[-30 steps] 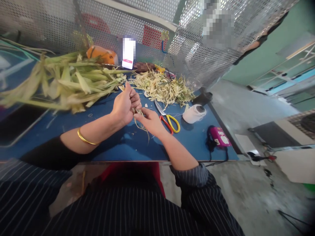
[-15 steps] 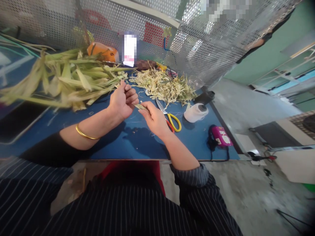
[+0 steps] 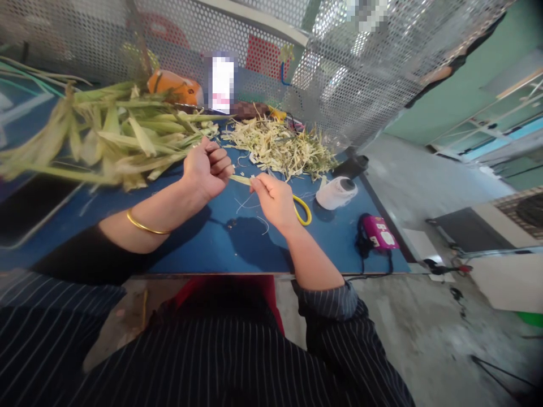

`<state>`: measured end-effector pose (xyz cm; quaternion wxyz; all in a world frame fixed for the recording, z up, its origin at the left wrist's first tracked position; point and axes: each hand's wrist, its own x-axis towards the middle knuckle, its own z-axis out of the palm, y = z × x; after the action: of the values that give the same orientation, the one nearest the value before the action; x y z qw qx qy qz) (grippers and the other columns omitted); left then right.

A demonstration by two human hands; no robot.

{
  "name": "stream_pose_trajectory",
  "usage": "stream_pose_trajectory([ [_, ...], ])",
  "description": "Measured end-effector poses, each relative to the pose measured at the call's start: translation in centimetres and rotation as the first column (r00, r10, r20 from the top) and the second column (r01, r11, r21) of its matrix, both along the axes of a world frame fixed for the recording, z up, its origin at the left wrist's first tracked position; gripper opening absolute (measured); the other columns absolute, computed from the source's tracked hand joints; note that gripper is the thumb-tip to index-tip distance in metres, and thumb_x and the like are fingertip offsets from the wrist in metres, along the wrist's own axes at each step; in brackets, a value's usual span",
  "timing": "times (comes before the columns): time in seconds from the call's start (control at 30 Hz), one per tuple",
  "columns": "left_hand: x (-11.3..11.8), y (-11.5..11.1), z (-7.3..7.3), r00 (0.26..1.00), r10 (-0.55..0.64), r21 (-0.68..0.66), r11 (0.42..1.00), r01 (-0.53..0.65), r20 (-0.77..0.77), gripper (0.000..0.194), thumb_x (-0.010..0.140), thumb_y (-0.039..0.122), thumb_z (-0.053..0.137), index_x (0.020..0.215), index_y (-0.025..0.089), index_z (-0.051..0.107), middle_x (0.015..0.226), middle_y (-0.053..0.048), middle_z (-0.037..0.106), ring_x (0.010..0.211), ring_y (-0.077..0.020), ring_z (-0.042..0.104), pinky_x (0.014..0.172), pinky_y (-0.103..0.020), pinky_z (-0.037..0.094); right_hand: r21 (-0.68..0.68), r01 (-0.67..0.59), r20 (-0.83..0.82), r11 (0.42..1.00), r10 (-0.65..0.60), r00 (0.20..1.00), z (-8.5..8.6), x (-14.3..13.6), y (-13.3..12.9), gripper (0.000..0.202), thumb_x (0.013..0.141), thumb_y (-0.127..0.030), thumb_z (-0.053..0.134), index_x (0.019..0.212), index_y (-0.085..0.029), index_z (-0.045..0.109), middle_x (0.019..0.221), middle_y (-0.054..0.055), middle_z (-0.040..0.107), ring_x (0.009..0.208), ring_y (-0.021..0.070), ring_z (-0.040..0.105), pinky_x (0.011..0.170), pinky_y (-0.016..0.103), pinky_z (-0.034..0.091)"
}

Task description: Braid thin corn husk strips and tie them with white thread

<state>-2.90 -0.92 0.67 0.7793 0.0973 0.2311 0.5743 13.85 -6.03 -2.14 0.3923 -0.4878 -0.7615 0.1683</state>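
A thin pale husk strip point(image 3: 241, 179) stretches between my two hands above the blue table. Its one end goes into my closed left hand point(image 3: 207, 169), whose wrist wears a gold bangle. At its other end, the thumb and fingers of my right hand point(image 3: 275, 200) pinch it. Scissors point(image 3: 302, 210) lie partly hidden behind my right hand, one yellow handle loop showing. Fine white threads point(image 3: 248, 204) lie on the table below the strip. Beyond my hands is a heap of shredded husk pieces point(image 3: 280, 144); long green husks point(image 3: 114, 133) are piled at the left.
A white thread spool point(image 3: 336, 193) stands right of the scissors, with a dark cylinder point(image 3: 354, 167) behind it. Farther right sits a pink box point(image 3: 380, 233) with a black cable. An orange object point(image 3: 176, 89) and a lit phone point(image 3: 222, 83) are at the perforated metal screen point(image 3: 263, 34).
My right hand has moved a little right, over the scissors, covering the red handle. The gap between my hands is wider, and more of the strip shows.
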Motion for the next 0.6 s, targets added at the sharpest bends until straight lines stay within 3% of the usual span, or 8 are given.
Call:
stream_pose_trajectory([
  [0.23, -0.2, 0.3, -0.1, 0.998, 0.046, -0.018, 0.999, -0.047, -0.051, 0.047, 0.103, 0.038, 0.030, 0.059, 0.021, 0.029, 0.039, 0.008, 0.019, 0.030, -0.0071, 0.017, 0.032, -0.022, 0.017, -0.058, 0.051, -0.043, 0.997, -0.054, 0.998, 0.0, 0.4, 0.5, 0.034, 0.095, -0.039, 0.049, 0.069, -0.019, 0.059, 0.054, -0.005, 0.044, 0.052, 0.0086, 0.039, 0.058, 0.025, 0.031],
  [0.43, 0.1, 0.6, -0.7, 0.990, 0.040, 0.010, 0.999, -0.039, -0.137, 0.048, 0.103, 0.041, 0.034, 0.059, 0.021, 0.030, 0.041, 0.008, 0.021, 0.032, -0.0070, 0.016, 0.034, -0.023, 0.019, -0.026, 0.087, -0.052, 0.996, -0.088, 0.995, 0.0, 1.1, 0.8, 0.033, 0.094, -0.036, 0.050, 0.068, -0.019, 0.058, 0.053, -0.006, 0.043, 0.053, 0.0086, 0.039, 0.060, 0.025, 0.031],
  [0.53, 0.0, 1.4, -1.1, 0.971, 0.043, 0.053, 0.998, -0.031, -0.237, 0.047, 0.102, 0.046, 0.033, 0.062, 0.021, 0.035, 0.045, 0.007, 0.026, 0.037, -0.0069, 0.024, 0.043, -0.022, 0.034, 0.009, 0.100, -0.048, 0.995, -0.099, 0.994, 0.0, 1.6, 1.0, 0.031, 0.094, -0.033, 0.050, 0.067, -0.019, 0.056, 0.055, -0.005, 0.046, 0.055, 0.0091, 0.042, 0.061, 0.025, 0.032],
  [0.6, -0.4, 2.1, -1.1, 0.912, 0.130, 0.116, 0.989, -0.091, -0.389, 0.046, 0.102, 0.048, 0.028, 0.067, 0.020, 0.041, 0.052, 0.004, 0.036, 0.048, -0.0077, 0.040, 0.062, -0.025, 0.046, 0.027, 0.116, -0.033, 0.993, -0.115, 0.993, 0.1, 2.0, 1.3, 0.030, 0.093, -0.032, 0.050, 0.067, -0.019, 0.055, 0.056, -0.004, 0.047, 0.056, 0.0096, 0.044, 0.062, 0.025, 0.032],
])
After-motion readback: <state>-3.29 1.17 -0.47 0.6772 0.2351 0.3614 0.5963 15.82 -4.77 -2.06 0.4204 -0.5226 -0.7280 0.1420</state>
